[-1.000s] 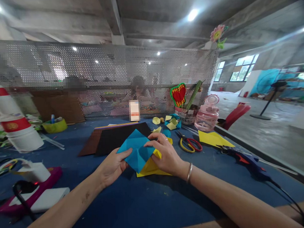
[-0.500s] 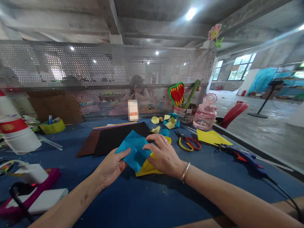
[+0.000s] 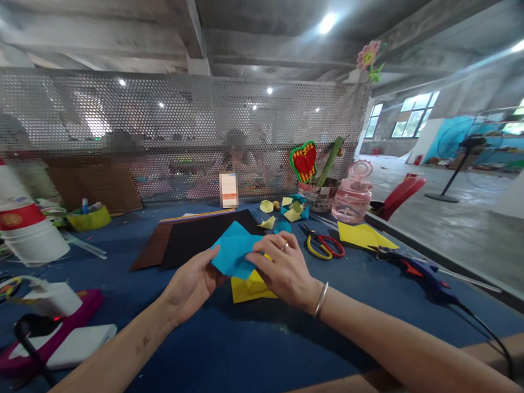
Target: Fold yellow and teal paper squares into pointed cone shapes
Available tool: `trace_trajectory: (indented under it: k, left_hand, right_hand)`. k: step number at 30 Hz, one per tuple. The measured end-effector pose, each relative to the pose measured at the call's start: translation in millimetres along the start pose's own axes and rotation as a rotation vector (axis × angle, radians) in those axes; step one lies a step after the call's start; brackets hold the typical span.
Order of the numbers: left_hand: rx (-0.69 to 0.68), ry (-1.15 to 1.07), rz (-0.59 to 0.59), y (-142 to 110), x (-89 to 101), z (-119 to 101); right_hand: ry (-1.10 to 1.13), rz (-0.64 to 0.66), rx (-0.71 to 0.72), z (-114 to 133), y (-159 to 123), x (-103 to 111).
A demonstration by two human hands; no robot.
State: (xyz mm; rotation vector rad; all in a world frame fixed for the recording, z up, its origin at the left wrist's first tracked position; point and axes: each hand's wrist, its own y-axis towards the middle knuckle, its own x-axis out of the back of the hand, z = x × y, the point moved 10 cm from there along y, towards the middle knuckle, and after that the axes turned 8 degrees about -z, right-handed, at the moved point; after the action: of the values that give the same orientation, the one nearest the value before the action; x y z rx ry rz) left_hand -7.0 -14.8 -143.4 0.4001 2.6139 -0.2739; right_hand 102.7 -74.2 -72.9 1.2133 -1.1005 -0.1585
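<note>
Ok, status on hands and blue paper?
Left hand, right hand: both on blue paper. Paper creased. Yellow paper partly hidden behind. Scissors lie apart.

A sheet of bright blue paper is showing plain, matte faces and several creases. It is forming an uneven, many-cornered shape, with one blunt point rising at the far edge and another corner dipping toward the near side. Its surface is bending along the folds rather than lying flat. The left hand is pinching its left corner, thumb uppermost, while the right hand is gripping it at the right, fingers covering part of that edge.
</note>
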Motion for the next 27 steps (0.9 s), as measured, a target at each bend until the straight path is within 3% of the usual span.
trace_trajectory:
  k: [3,5,11,18,27]
  left_hand:
    - [-0.034,-0.014,-0.007,1.4,3.1,-9.4]
    - [-0.058,0.003,-0.004,1.7,3.5,-13.1]
    - [-0.095,0.151,0.031,-0.5,-3.4,-9.4]
    - [-0.113,0.276,-0.073,5.4,14.0,-4.0]
    - [-0.193,0.260,-0.182,6.9,26.6,-20.6]
  right_hand:
    - [0.399,-0.090,-0.455,-44.4,-2.2,-0.9]
    - [0.580,-0.108,-0.641,-59.8,-7.1,-10.5]
    - [0.836,0.033,-0.792,-60.6,-18.7,-44.7]
    - [0.773,0.128,-0.807,-58.8,-26.7,-55.5]
    - [0.162,0.228,-0.569,-64.1,-22.2,-31.9]
